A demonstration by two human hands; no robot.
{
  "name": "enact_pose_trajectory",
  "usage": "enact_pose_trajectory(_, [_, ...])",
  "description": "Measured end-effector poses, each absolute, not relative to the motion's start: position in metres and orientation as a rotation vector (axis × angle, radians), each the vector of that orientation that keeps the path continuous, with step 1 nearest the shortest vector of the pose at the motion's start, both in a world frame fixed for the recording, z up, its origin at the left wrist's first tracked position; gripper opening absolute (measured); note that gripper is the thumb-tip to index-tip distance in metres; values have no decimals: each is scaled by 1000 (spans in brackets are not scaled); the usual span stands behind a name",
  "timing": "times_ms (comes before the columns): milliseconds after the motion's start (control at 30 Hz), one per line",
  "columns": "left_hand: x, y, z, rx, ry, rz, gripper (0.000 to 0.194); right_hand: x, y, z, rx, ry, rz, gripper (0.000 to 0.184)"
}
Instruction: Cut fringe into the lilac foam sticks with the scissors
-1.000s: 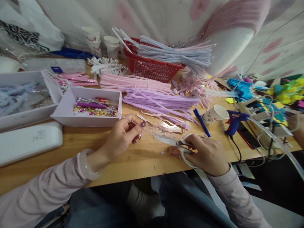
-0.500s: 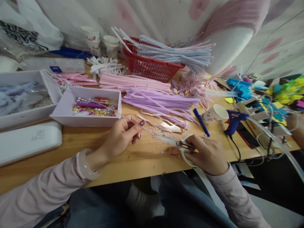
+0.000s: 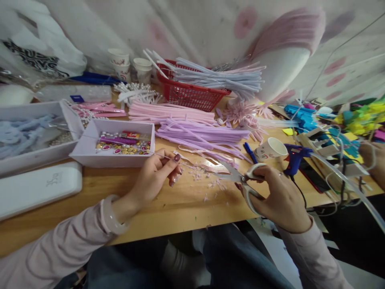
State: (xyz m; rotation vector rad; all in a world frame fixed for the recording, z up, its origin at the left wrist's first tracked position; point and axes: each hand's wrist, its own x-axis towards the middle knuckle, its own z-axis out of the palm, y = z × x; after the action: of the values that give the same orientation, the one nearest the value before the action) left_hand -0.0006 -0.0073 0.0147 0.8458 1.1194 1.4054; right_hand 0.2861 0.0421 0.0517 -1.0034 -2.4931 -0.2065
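My left hand (image 3: pixel 159 170) is closed in a pinch on a thin, wire-like pipe cleaner (image 3: pixel 187 163), whose end sticks out to the right past my fingertips. In my right hand (image 3: pixel 281 196) is a pair of scissors (image 3: pixel 243 179) with pale handles. The blades are spread and point left toward the pipe cleaner's end, and I cannot tell whether they touch it. Short lilac fuzz clippings (image 3: pixel 218 184) lie on the table below the blades. Behind them are a bundle of purple pipe cleaners (image 3: pixel 201 134) and a narrow printed strip (image 3: pixel 195 149).
A white box of beads and trinkets (image 3: pixel 112 159) stands beyond my left hand, near a white power bank (image 3: pixel 42 190). At the back is a red basket (image 3: pixel 192 96). To the right are a paper cup (image 3: pixel 272 148), a blue glue gun (image 3: pixel 294 158) and another person's hand (image 3: pixel 373 160).
The scissors have moved right, away from my left hand, and their blades have spread wider. My left hand keeps its pinch on the pipe cleaner. The whole view has shifted slightly.
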Motion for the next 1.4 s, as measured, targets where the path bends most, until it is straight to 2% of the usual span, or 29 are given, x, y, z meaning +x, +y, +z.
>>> enact_pose_trajectory(167, [0,-6,13,772,1043,1444,34,288,40,55,-965,-2723,-95,17])
enact_pose_trajectory(433, [0,-5,12,801,1100,1444,34,288,36,53,-1056,-2520,20,13])
enact_pose_trajectory(533, [1,-5,13,855,1118,1428,33,277,30,49,-1163,-2193,430,19])
enact_pose_trajectory(633, [1,-5,13,942,1121,1355,34,250,23,43,-1074,-1993,851,25])
enact_pose_trajectory(833, [3,-6,13,1029,1123,1263,36,200,18,34,-1007,-1849,934,27])
enact_pose_trajectory(1133, [4,-8,16,988,1043,1238,44,199,17,29,-984,-1848,1040,24])
enact_pose_trajectory(1233, [4,-8,17,970,1011,1253,45,198,17,29,-974,-1749,1113,29])
enact_pose_trajectory(1400, [-4,-5,17,940,991,1362,37,207,21,36,-991,-1707,1115,30])
